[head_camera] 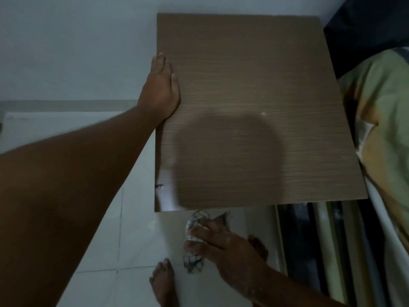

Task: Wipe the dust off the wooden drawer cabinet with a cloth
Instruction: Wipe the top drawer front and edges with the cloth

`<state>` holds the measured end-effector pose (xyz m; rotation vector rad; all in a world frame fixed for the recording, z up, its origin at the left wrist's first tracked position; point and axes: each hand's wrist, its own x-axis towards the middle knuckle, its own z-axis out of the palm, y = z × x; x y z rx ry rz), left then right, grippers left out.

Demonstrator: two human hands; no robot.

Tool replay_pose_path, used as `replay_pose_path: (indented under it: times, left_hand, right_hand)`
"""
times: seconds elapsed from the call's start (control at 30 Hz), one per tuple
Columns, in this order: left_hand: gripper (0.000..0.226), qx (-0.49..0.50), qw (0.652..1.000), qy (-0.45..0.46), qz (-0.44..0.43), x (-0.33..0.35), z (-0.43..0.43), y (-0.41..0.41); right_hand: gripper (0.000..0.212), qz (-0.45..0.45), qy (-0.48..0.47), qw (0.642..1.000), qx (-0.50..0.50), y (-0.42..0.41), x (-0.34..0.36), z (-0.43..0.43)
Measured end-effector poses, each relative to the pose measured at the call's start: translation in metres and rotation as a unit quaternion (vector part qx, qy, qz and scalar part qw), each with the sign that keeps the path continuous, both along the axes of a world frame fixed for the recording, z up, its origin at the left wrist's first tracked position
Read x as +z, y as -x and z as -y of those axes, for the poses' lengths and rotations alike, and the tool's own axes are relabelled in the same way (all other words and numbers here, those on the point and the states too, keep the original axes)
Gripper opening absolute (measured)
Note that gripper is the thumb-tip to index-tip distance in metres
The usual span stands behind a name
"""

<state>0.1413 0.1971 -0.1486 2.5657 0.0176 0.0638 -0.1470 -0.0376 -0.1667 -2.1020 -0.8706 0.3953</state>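
Note:
I look down on the brown wooden top of the drawer cabinet (254, 89), which fills the middle of the head view. My left hand (160, 87) lies flat on the top's left edge, fingers together and pointing away from me, holding nothing. My right hand (223, 244) is below the cabinet's front edge, pressing a white cloth with a dark checked pattern (194, 220) against the pale cabinet front. The cabinet front under the overhanging top is mostly hidden.
A bed with a green and yellow patterned cover (382, 120) presses close on the right. White floor tiles (104, 240) spread to the left, and a pale wall (66, 45) stands behind. My bare feet (163, 282) stand in front of the cabinet.

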Motion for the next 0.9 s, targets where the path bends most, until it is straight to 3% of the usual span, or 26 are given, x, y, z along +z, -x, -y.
replay_pose_path:
  times: [0.17,0.3,0.57,0.73,0.9]
  left_hand:
    - [0.039,-0.001,0.997,0.057,0.056,0.043,0.015,0.059]
    - [0.03,-0.03,0.989,0.074,0.128,0.07,0.023,0.14]
    - [0.008,0.028,0.986,0.093,0.139,0.047,0.033,0.298]
    - [0.022,0.078,0.987,0.078,0.117,-0.02,0.046,0.358]
    - [0.046,0.122,0.978,0.102,0.133,-0.079,0.039,0.351]
  right_hand:
    - [0.039,0.024,0.067,0.995,-0.076,0.02,0.009,0.007]
    - [0.039,0.053,0.057,0.988,-0.135,0.024,0.021,0.009]
    - [0.042,0.081,0.039,0.969,-0.231,0.031,0.017,0.007]
    - [0.039,0.104,-0.004,0.971,-0.215,0.04,-0.002,0.015]
    - [0.04,0.15,-0.009,0.96,-0.236,0.039,-0.025,0.019]
